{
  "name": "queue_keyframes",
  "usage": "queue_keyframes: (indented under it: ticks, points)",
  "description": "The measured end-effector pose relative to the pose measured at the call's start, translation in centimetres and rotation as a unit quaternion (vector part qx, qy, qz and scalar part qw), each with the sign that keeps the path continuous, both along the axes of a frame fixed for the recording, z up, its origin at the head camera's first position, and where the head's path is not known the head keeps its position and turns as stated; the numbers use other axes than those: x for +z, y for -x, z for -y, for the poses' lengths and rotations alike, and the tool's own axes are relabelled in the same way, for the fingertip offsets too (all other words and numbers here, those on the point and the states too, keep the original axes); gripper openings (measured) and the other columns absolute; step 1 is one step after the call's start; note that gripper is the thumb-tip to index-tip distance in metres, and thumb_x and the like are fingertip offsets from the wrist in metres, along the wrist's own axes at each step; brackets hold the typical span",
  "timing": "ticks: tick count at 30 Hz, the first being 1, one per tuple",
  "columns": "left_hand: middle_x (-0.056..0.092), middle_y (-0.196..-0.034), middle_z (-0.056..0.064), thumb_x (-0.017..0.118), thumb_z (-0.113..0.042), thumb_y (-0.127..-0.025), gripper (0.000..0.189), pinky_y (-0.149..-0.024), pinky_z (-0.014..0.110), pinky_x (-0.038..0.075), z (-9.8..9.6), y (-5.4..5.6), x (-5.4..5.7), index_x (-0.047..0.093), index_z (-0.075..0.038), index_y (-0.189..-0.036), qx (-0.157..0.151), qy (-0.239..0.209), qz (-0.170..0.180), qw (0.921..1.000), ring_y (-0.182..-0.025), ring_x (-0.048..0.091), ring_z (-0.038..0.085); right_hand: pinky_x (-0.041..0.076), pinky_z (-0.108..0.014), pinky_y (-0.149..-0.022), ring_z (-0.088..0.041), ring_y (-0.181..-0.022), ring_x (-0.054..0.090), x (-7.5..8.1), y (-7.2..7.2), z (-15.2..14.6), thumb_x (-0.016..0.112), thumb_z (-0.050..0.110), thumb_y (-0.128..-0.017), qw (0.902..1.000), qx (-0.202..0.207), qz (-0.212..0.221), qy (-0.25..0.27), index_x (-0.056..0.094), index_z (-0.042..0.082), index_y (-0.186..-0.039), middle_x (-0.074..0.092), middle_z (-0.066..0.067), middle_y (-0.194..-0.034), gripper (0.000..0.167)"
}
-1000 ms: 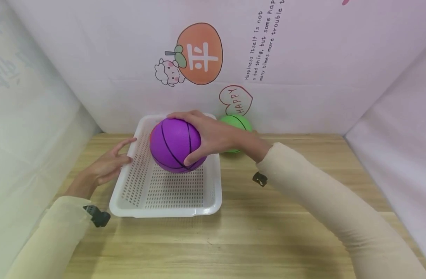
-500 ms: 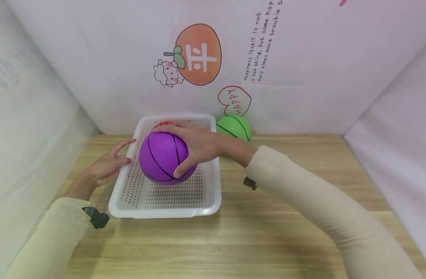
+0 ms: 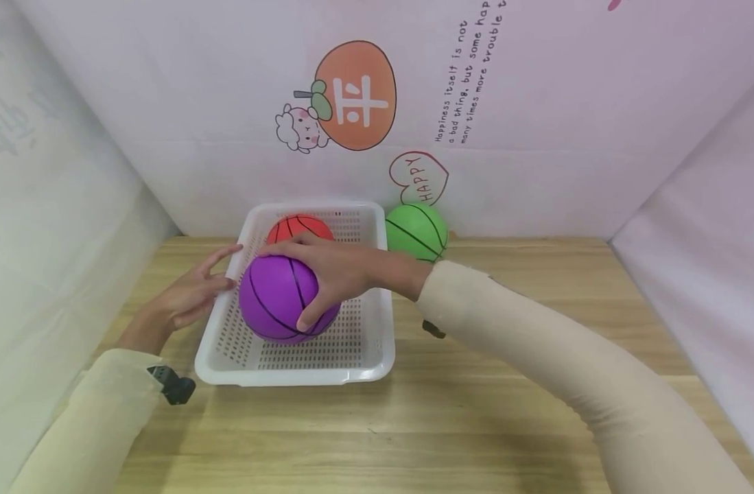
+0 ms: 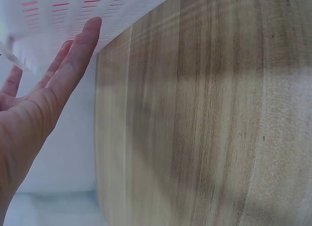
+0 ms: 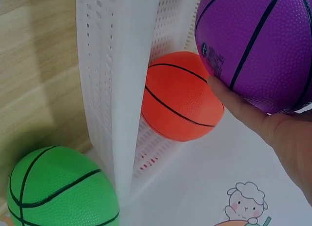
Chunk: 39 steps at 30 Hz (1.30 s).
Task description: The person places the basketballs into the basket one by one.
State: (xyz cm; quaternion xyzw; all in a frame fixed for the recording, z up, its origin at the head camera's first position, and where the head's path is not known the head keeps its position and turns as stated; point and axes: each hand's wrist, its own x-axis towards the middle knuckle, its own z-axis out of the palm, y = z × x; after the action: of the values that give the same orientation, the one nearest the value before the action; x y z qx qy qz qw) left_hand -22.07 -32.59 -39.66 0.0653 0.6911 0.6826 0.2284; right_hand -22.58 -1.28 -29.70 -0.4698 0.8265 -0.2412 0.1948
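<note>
My right hand (image 3: 333, 271) grips a purple basketball (image 3: 284, 302) from above and the right, fingers spread over its back and thumb on the near side. The ball hangs over the white plastic basket (image 3: 385, 336); the right wrist view shows it higher than the red basketball (image 5: 183, 99), which lies at the basket's back. At the basket's left side, my left hand (image 3: 194, 291) touches the rim. In the left wrist view its fingers (image 4: 78, 57) run straight along the outside of the slotted wall.
A green basketball (image 3: 416, 230) sits on the wooden table (image 3: 475, 412), just outside the basket's back right corner. Behind rises a white printed cloth backdrop (image 3: 537, 103), with cloth walls at left and right.
My right hand has carried the purple basketball left and toward me over the basket, uncovering more of the red basketball behind it. My left hand stays at the rim.
</note>
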Motion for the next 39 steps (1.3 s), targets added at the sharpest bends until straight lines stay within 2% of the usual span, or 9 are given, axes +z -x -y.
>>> queue_keyframes:
  ticks: [7,14,21,25,32,39]
  points:
    - [0.023,-0.15,0.033,0.042,0.005,-0.101,0.076,-0.091,0.058,0.051,0.0,0.2,-0.4,0.011,-0.03,-0.161,-0.001,0.002,-0.003,1.0,-0.108,0.065,0.026,0.052,-0.029,-0.087,-0.018,-0.12,0.044,-1.0,0.0,1.0,0.09,0.044,-0.069,0.9994,0.006,0.023,-0.024,0.03,0.038,-0.155,0.029,-0.004,-0.148,0.105]
    - [0.019,-0.151,0.034,0.043,0.004,-0.101,0.077,-0.089,0.053,0.053,0.0,-0.1,-0.4,0.01,-0.029,-0.162,-0.001,-0.006,0.0,1.0,-0.107,0.065,0.025,0.051,-0.03,-0.087,-0.016,-0.12,0.043,-1.9,0.2,2.3,0.089,0.042,-0.069,0.9976,0.041,0.013,-0.054,0.029,0.036,-0.155,0.032,-0.005,-0.144,0.105]
    - [0.033,-0.143,0.027,0.043,0.001,-0.103,0.074,-0.089,0.05,0.054,0.3,-0.6,-0.7,0.01,-0.029,-0.162,-0.007,-0.015,0.004,0.9999,-0.108,0.064,0.025,0.051,-0.029,-0.087,-0.014,-0.119,0.044,-2.4,0.0,4.0,0.091,0.042,-0.067,0.9954,0.059,0.032,-0.068,0.027,0.035,-0.157,0.03,-0.003,-0.146,0.111]
    - [0.031,-0.143,0.027,0.04,0.001,-0.104,0.072,-0.088,0.049,0.055,0.6,-0.8,-0.9,0.01,-0.03,-0.162,-0.005,-0.013,0.003,0.9999,-0.107,0.064,0.023,0.05,-0.029,-0.087,-0.013,-0.119,0.043,-2.6,-0.1,4.9,0.092,0.042,-0.067,0.9933,0.072,0.042,-0.08,0.026,0.034,-0.158,0.029,-0.002,-0.145,0.113]
    - [0.022,-0.151,0.036,0.042,0.0,-0.104,0.073,-0.089,0.05,0.054,0.3,-0.2,-0.5,0.011,-0.031,-0.162,-0.008,-0.006,-0.006,0.9999,-0.111,0.062,0.02,0.052,-0.03,-0.087,-0.015,-0.119,0.045,-3.0,0.3,5.1,0.092,0.04,-0.069,0.9915,0.062,0.057,-0.099,0.025,0.036,-0.158,0.031,-0.002,-0.143,0.111]
    - [0.017,-0.154,0.037,0.044,0.001,-0.103,0.075,-0.088,0.053,0.054,0.2,-0.1,-0.1,0.011,-0.032,-0.162,-0.009,-0.015,0.001,0.9998,-0.11,0.063,0.02,0.051,-0.033,-0.088,-0.014,-0.12,0.044,-3.2,0.5,5.3,0.091,0.043,-0.07,0.99,0.053,0.062,-0.115,0.023,0.04,-0.158,0.03,-0.001,-0.144,0.111]
